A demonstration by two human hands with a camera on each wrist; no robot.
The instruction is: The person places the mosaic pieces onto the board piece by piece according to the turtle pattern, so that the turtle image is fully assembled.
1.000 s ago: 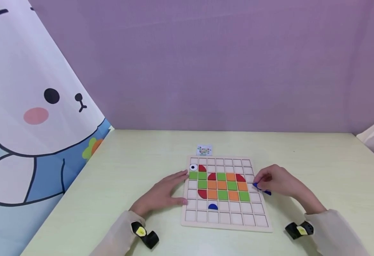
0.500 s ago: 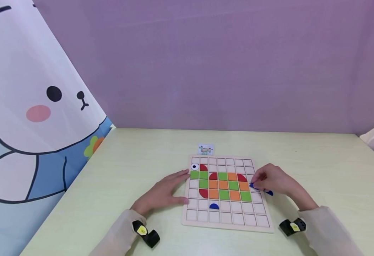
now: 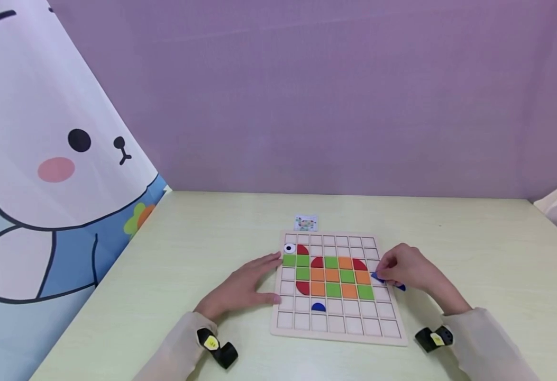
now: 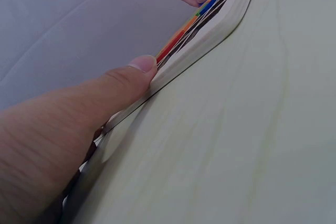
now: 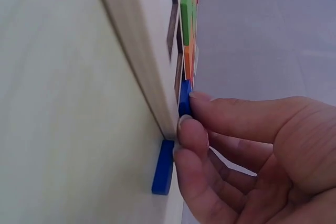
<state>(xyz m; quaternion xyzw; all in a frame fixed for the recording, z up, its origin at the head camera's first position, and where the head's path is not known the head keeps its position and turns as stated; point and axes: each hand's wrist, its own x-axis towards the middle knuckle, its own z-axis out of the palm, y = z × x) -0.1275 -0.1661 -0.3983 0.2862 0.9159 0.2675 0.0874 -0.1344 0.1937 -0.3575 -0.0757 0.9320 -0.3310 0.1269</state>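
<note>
A pale wooden grid board (image 3: 302,320) lies on the table, with green, orange and red tiles in its cells. My left hand (image 3: 242,288) rests along its left edge, fingers extended and thumb (image 4: 128,80) touching the rim. My right hand (image 3: 409,270) pinches a small blue tile (image 5: 185,97) between thumb and fingertip, at a right-side cell beside an orange tile (image 3: 363,278). A second blue tile (image 5: 164,169) lies on the table against the board's right edge, close under my curled fingers. One blue half-round tile (image 3: 318,307) sits in a lower cell.
A small printed card (image 3: 306,223) lies just behind the board. A round eye tile (image 3: 289,248) is in the upper left of the grid. Beyond the table (image 3: 230,222) hangs a purple cloth (image 3: 335,95), with a cartoon curtain (image 3: 26,211) at the left.
My right hand has shifted slightly left with the blue tile, bringing it nearer the orange tile. The left hand stays at the board's edge.
</note>
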